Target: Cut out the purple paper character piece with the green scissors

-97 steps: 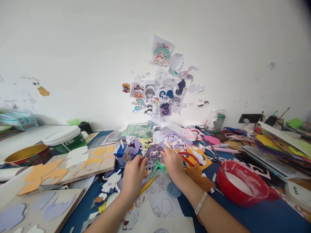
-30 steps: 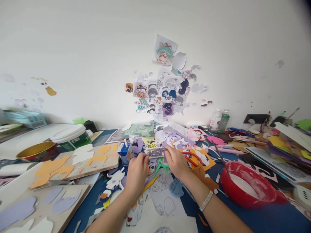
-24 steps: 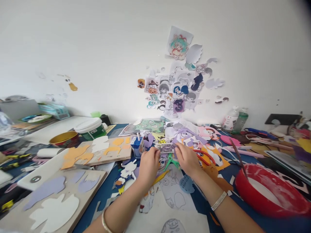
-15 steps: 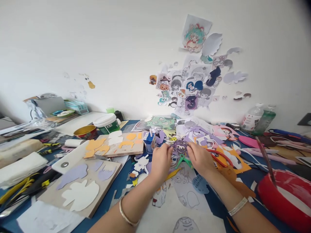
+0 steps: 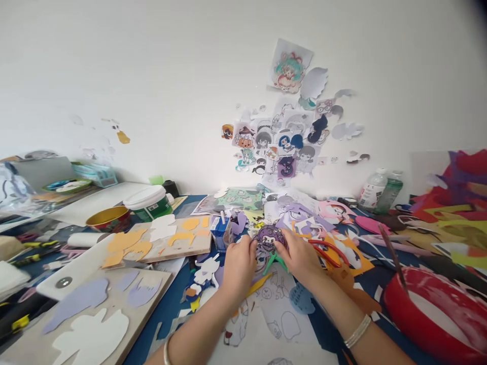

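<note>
While both elbows come in from the near edge of the blue worktop [image 5: 167, 304], the hands meet around a small, roundish purple figure [image 5: 268, 237] with a pale face on it, held up a bit past the middle of the table. The left hand [image 5: 240, 263] is curled nearly closed, thumb and fingers pinching the figure's left side, and the right hand [image 5: 302, 256] has its thumb on the right side with the other fingers folded behind, so I can't tell how those sit. Just below the figure there's a green tool [image 5: 276, 261], partly hidden, and then line-drawn sheets [image 5: 277, 324] running down to the near edge. A blue drink carton [image 5: 221, 234] stands just left of the hands, next to a board [image 5: 200, 246] with orange and white cutouts. Toward the near left corner, another board [image 5: 142, 319] carries lilac and white shapes. Over by the right edge sits a red bowl [image 5: 403, 322] with white stuff inside and a stick [image 5: 393, 258] leaning out of it. Two bottles [image 5: 373, 191] stand at the far edge, right side, plus a big white-and-green tub [image 5: 150, 203] further left.
</note>
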The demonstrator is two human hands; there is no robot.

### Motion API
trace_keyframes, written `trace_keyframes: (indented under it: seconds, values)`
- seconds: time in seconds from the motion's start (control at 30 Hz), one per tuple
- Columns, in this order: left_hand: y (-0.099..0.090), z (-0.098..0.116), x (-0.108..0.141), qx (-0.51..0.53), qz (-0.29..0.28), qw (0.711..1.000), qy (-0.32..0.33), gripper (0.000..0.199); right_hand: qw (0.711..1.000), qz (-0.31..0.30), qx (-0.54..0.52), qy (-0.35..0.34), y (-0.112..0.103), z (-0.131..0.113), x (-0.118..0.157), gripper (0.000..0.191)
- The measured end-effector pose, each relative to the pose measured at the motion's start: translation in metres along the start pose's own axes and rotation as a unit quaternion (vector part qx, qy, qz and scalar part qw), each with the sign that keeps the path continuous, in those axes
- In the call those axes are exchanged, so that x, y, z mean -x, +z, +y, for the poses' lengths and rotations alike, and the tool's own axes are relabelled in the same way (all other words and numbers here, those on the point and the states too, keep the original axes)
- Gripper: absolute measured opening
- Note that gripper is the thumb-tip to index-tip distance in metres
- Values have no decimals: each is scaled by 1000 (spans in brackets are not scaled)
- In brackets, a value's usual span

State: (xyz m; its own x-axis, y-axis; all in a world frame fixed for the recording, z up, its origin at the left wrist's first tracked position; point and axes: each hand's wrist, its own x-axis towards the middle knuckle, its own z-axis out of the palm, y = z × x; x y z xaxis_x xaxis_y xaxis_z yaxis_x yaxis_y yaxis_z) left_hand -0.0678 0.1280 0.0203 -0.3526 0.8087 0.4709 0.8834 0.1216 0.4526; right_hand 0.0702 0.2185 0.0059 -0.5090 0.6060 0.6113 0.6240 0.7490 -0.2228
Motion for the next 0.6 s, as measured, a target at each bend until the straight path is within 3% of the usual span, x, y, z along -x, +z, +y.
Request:
trace_keyframes:
  seconds: [0.2, 0.6]
  values:
    - [5, -7, -3, 23, -19, 1000, 5, 29, 999, -24, 26, -23, 5, 8, -3, 33]
    - [9, -10, -4, 41, -35, 998, 18, 31, 993, 62, 92, -38, 4, 12, -4, 39]
